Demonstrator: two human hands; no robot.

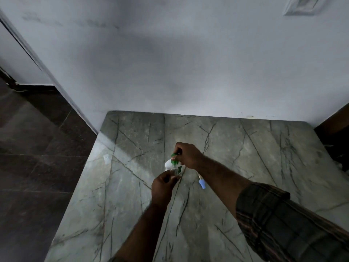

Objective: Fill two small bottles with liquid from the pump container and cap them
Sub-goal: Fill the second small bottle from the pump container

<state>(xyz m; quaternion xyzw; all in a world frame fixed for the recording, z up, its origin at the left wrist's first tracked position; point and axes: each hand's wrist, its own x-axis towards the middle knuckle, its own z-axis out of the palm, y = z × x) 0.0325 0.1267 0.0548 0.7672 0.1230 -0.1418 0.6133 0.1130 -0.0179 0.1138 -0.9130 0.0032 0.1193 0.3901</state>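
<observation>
A white pump container [168,164] with a green pump head [174,161] stands in the middle of the marble counter [236,157]. My right hand [187,155] grips the green pump head from above. My left hand [163,184] holds a small clear bottle [174,172] just in front of the container, under the nozzle. To the right, partly behind my right forearm, a second small bottle with a light blue cap [201,183] lies on the counter. Liquid in either bottle is too small to make out.
A small clear piece [106,158] lies near the counter's left edge. The counter ends at a white wall [170,72] behind and drops to a dark tiled floor [34,167] on the left. A dark object [338,146] sits at the right.
</observation>
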